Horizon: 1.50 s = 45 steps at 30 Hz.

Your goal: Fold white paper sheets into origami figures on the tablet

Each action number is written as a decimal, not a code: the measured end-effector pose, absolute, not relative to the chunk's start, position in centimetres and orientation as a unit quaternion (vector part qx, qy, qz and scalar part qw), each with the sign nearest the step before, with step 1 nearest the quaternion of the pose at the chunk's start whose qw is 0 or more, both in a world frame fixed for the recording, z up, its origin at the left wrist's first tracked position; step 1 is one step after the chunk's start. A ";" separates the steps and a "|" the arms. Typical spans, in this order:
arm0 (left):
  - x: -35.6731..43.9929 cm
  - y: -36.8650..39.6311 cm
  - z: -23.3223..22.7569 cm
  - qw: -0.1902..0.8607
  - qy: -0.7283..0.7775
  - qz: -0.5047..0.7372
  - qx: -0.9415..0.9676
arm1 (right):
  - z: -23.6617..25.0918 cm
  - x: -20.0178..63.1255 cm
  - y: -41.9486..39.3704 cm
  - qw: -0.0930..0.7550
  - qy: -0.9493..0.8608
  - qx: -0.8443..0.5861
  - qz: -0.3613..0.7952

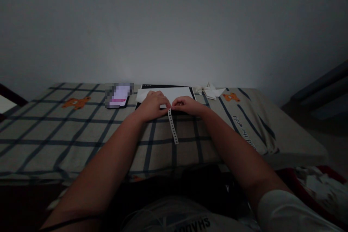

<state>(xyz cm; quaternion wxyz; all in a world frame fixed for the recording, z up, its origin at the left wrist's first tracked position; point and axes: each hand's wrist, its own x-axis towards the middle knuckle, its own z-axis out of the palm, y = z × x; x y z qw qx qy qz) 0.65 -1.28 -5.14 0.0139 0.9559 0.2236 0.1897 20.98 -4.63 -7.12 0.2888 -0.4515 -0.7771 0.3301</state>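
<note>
My left hand (153, 104) and my right hand (187, 104) meet fingertip to fingertip over a white sheet of paper (174, 93) that lies on a black board (166, 87). Between the fingertips both hands pinch the top of a narrow perforated paper strip (173, 127). The strip hangs toward me across the checked cloth, still joined to the sheet's near edge where my fingers are.
A checked cloth with orange bear prints (76, 102) covers the table (81, 134). A phone (119, 95) lies left of the board. Crumpled white paper scraps (210, 90) sit at the back right. A plain wall stands close behind.
</note>
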 end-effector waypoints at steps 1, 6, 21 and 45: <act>0.6 -1.3 -5.1 0.014 0.222 0.191 0.956 | -7.1 21.0 -4.6 0.288 -0.783 -0.446 0.325; 0.5 -1.2 -5.1 0.016 0.220 0.207 0.953 | -6.8 21.2 -4.8 0.296 -0.786 -0.436 0.324; 0.6 -1.1 -5.4 -0.019 0.213 0.196 0.957 | -7.2 21.5 -4.5 0.296 -0.774 -0.464 0.315; 0.5 -1.1 -5.1 -0.035 0.215 0.194 0.956 | -7.3 21.6 -4.4 0.287 -0.784 -0.462 0.301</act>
